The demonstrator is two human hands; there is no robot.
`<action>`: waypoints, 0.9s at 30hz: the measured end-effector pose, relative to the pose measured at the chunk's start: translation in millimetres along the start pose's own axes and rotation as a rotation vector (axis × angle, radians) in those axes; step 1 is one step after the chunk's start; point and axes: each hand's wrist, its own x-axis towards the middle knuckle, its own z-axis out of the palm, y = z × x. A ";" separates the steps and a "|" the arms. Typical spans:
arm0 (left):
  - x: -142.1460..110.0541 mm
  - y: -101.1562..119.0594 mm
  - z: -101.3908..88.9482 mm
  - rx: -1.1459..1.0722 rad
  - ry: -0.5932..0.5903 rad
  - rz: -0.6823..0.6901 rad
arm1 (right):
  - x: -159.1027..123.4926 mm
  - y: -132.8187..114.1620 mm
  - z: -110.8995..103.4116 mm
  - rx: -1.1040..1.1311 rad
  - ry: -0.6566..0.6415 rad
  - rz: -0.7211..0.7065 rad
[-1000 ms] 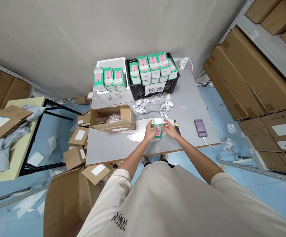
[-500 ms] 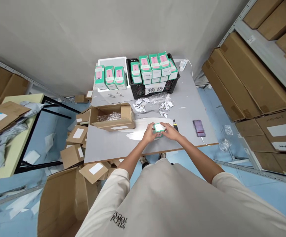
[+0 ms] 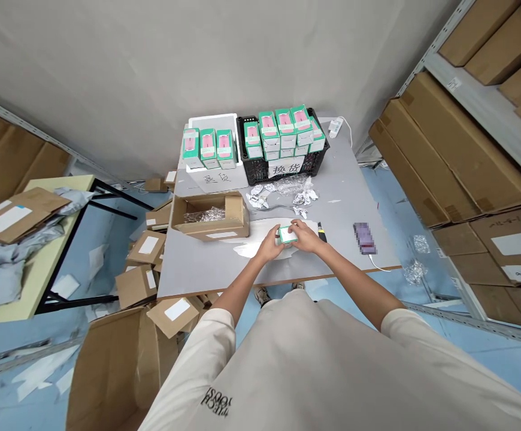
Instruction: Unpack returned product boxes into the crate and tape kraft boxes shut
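A small green and white box stands on the grey table, held between both hands. My left hand grips its left side with curled fingers. My right hand is closed over its top and right side. A white sheet lies under the box. Behind it are scraps of crumpled paper and clear film.
An open cardboard box sits left of my hands. At the table's far edge stand a white tray and a black crate with several green boxes. A phone lies right. Cardboard boxes litter the floor; shelves of cartons stand right.
The green box was turned over and lowered between my hands, its pink front no longer showing. My right hand has closed over its top. The camera view shifted slightly.
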 end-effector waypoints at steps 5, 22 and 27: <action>2.8 -9.2 0.6 -0.012 0.016 0.014 | 8.3 -0.6 -0.7 -0.019 -0.021 -0.022; 16.2 12.2 -1.4 -0.033 0.084 -0.112 | -15.8 -18.5 1.2 -0.139 0.181 -0.115; 17.4 4.9 1.5 0.002 0.022 -0.090 | -38.0 -20.6 9.2 -0.067 0.216 -0.080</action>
